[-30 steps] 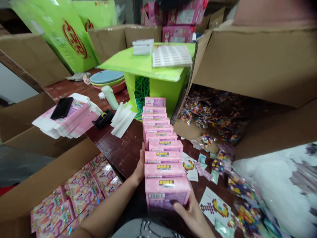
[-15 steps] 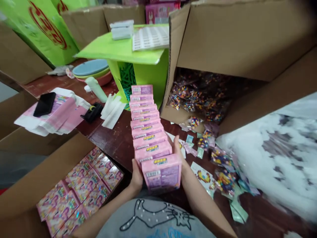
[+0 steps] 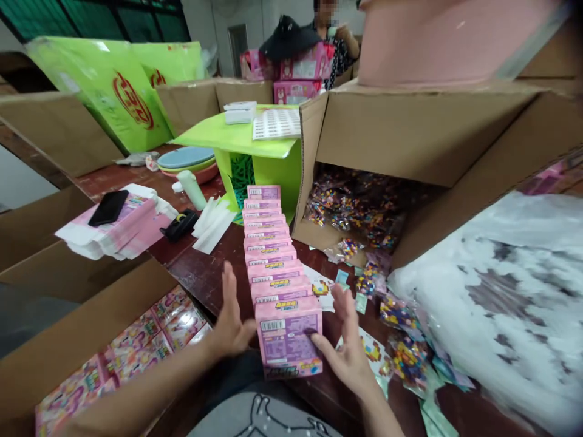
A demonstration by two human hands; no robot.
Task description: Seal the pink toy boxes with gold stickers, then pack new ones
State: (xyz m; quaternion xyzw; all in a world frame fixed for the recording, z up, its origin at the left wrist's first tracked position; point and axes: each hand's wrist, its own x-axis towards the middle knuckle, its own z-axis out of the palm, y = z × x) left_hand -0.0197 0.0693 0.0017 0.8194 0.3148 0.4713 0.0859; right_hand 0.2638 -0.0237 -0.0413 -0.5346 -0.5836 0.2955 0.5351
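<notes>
left hand (image 3: 230, 321): raised flat, fingers straight and close together, pointing away from the body, palm turned toward the row of pink boxes (image 3: 268, 243); open, gripping nothing. right hand (image 3: 348, 349): set opposite, fingers loosely spread, thumb tip lying on the printed face of the nearest box (image 3: 286, 337); nothing is clasped. the row stands on edge on the dark wooden table (image 3: 204, 273), starting between the two palms and running away past the fingertips.

whether the left thumb touches the nearest box cannot be told. both forearms are cut off at the lower edge. the boxes behind the first show only their top strips, with print too small to read.

outward of and below the left fingers, an open cardboard carton (image 3: 68, 328) holds pink packets (image 3: 136, 349) laid flat, partly hidden by the left forearm. beyond the right fingertips, a large carton on its side (image 3: 410, 133) holds bags of coloured beads (image 3: 355, 206), with more bags lying on the table near the right fingers. well beyond both sets of fingertips, a green stand (image 3: 204, 136) has green sticks (image 3: 241, 173) in its opening.
</notes>
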